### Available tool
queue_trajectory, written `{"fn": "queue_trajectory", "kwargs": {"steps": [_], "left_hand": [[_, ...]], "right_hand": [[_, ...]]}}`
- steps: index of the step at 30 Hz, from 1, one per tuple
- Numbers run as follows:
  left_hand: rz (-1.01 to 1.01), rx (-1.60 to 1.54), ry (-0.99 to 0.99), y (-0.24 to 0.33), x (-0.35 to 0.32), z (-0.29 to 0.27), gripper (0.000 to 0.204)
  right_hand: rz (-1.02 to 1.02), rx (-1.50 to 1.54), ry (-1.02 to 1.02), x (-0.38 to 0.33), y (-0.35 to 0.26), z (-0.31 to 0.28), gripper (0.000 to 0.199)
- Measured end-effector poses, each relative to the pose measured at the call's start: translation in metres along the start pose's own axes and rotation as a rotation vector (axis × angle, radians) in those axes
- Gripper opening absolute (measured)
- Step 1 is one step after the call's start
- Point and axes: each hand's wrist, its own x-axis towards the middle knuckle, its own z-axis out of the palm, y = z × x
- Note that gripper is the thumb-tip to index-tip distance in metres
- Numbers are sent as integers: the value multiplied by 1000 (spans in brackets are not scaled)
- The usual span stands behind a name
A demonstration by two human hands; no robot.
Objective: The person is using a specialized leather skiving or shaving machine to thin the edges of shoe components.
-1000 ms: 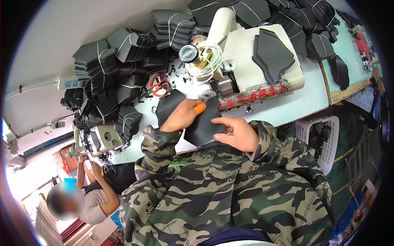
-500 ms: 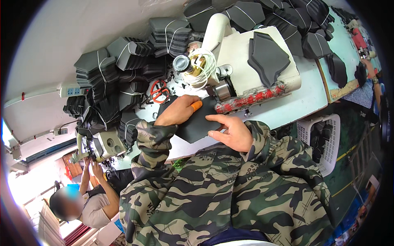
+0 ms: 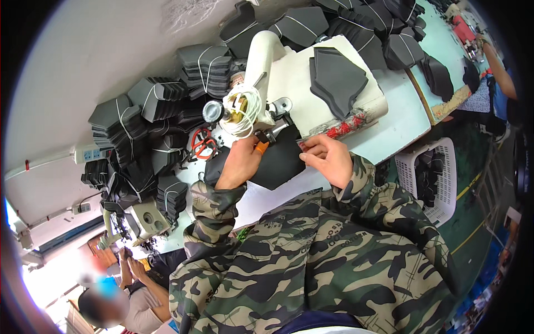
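A dark grey flat panel (image 3: 280,162) lies on the white tabletop under the working end of a white bench machine (image 3: 297,72). My left hand (image 3: 241,161) is on the panel's left part, fingers curled down by the metal foot (image 3: 273,132); an orange band (image 3: 262,147) wraps one finger. At the panel's right edge is my right hand (image 3: 332,158), thumb and bent fingers closed at that edge. Two or more similar dark pieces (image 3: 337,80) rest on top of the machine. The panel's far edge is hidden by the machine and my fingers.
Red-handled scissors (image 3: 204,145) lie left of the machine. Tied stacks of dark panels (image 3: 117,125) line the wall side. A white basket (image 3: 445,183) with dark pieces stands at the right. At lower left another person (image 3: 136,303) works at a second machine (image 3: 146,220).
My left hand has moved in by the metal foot. My right hand has bent its fingers in at the panel's edge. The panel has shifted right relative to my body, and the view has turned slightly.
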Motion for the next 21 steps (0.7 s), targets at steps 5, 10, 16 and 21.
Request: {"fn": "queue_trajectory", "kwargs": {"steps": [5, 10, 16, 21], "left_hand": [[64, -10, 63, 3, 3, 3, 24], [60, -198, 216, -10, -1, 30, 15], [-28, -314, 364, -51, -9, 2, 12], [-271, 531, 350, -176, -17, 0, 49]], "right_hand": [[102, -18, -64, 1, 12, -10, 24], [120, 255, -84, 2, 13, -2, 21], [-496, -159, 103, 3, -35, -42, 22], [-993, -1308, 347, 60, -50, -137, 30]]}}
